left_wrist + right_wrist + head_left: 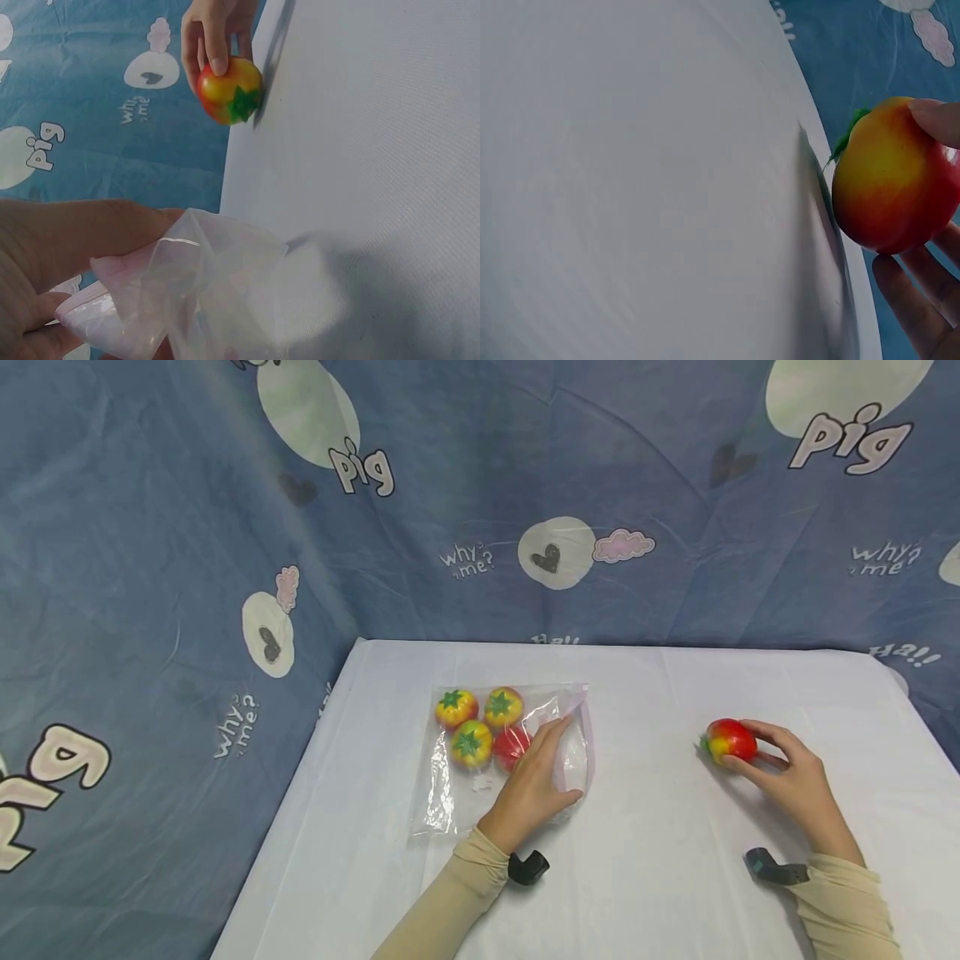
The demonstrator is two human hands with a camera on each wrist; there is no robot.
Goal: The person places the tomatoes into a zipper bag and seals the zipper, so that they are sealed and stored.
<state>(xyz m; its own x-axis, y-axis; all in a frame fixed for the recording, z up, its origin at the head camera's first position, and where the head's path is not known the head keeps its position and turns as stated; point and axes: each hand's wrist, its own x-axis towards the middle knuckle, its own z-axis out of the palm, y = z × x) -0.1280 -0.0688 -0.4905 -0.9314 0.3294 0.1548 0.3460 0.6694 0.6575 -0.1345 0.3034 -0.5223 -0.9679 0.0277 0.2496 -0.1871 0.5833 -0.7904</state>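
Note:
A clear zip bag (442,802) with a pinkish zip edge lies on the white table, holding several red-and-yellow toy tomatoes (472,744) with green leafy tops. My left hand (528,789) lies over the bag's right part and partly hides a red tomato in it. In the left wrist view, the fingers and thumb of that hand grip the crumpled mouth of the bag (225,277). Off to the right, my right hand (798,785) holds another toy tomato (731,741) just above the table. The right wrist view shows this tomato (892,180) between thumb and fingertips, leaves pointing away from the palm.
A white cloth covers the table (645,860). Blue printed fabric (450,460) hangs behind it and along its left side. Each wrist wears a small black device, one by the left sleeve (528,867) and one by the right (776,867).

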